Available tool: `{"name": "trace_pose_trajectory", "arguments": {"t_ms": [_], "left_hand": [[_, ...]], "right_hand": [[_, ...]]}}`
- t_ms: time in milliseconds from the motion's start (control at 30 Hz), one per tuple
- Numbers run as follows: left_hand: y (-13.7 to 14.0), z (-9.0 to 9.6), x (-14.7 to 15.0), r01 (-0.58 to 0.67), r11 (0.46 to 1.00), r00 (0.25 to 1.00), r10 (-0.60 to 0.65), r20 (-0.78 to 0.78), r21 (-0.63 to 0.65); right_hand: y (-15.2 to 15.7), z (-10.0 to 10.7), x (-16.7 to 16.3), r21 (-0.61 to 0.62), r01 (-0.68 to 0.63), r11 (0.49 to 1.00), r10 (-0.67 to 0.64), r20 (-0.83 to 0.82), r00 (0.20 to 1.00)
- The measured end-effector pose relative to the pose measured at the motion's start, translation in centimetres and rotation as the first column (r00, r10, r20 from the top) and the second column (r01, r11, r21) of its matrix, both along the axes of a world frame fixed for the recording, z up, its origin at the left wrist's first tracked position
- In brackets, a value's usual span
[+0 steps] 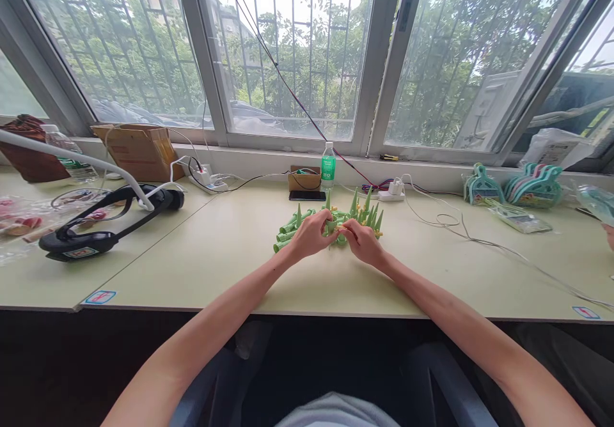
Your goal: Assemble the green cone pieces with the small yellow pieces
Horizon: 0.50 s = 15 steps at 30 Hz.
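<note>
My left hand (314,235) is closed around a small green plastic piece (330,225), over the middle of the table. Beside it, my right hand (363,240) pinches a small yellowish part (340,227) against that piece; the fingers hide most of both. Green tubes (284,245) lie in a group to the left of my hands. Behind and right of my hands, several green pointed cones (371,216) stand upright, with little yellow parts (378,234) among them.
A phone (307,195), a small cardboard box (305,180) and a green-labelled bottle (328,165) stand behind the pieces. A black headset (110,222) lies left. Cables (460,225) cross the right side, near packs of hangers (535,185). Another person's hand (609,235) shows far right.
</note>
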<state>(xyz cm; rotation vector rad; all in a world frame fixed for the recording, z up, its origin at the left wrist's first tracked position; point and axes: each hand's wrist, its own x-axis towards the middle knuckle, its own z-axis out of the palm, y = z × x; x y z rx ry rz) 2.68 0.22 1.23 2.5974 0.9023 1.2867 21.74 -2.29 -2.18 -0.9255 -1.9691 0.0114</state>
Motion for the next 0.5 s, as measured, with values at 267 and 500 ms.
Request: {"name": "trace_pose_trajectory", "arguments": {"t_ms": [267,500], "left_hand": [[-0.25,0.13,0.01,0.018,1.000,1.000,-0.018,0.004,-0.010],[-0.22,0.18,0.01,0.036,0.999,0.999,-0.036,0.003,0.010]], "right_hand": [[0.14,-0.15,0.32,-0.008,-0.052,0.999,0.052,0.015,0.999],[0.12,0.00,0.40,-0.002,-0.059,0.998,0.060,0.026,0.998]]}}
